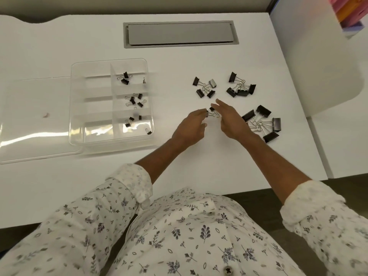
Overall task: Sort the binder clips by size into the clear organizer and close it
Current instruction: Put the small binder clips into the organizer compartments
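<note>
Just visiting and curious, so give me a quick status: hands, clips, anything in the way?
Left hand and right hand pinching small clips on desk. Organizer open, right compartments partly filled; lid beside it. Three piles unsorted. Nothing blocking.

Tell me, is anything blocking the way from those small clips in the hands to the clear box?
Nothing visible does. The small clips sit between the left hand and right hand; bare table lies between them and the open organizer, whose lid lies beyond it.
</note>
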Demonstrator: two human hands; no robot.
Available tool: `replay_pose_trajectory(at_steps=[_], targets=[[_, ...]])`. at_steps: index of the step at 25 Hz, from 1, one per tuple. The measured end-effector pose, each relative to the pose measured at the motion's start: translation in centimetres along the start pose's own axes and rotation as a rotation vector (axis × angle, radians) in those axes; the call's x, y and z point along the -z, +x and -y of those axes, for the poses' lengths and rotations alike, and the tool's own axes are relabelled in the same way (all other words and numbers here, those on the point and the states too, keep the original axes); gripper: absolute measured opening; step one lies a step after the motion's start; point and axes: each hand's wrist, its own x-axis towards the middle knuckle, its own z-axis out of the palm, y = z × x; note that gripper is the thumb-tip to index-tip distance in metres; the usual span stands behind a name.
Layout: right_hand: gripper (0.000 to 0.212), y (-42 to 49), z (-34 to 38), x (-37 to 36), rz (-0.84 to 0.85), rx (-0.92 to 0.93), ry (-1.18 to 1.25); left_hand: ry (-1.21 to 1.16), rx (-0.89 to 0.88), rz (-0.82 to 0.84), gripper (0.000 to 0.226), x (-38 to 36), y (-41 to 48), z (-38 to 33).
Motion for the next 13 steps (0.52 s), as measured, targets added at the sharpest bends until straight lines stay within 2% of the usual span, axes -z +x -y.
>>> replay_pose_trajectory(at_steps=[3, 6, 10, 13], targets=[[0.064, 0.2, -0.8, -0.1, 0.046, 0.007, -0.071, 0.194, -0.076, 0.071, 0.057, -1.1, 1.1, -0.7], [0.055, -0.8, -1.2, -0.6, 0.02, -0.005, -0.075, 0.376, -0.034, 0.095, 0.062, -2.0, 1.2, -0.2], [0.04, -1.4, -1.3, -0.9, -0.047, 0.005, -0.033, 0.297, 0.039, -0.075, 0.042, -2.3, 0.0, -0.1], [0.044, -0.8, -0.9, -0.6, -0.101, 0.023, -0.002, 0.258, 0.079, -0.146, 0.037, -2.1, -0.5, 0.0]])
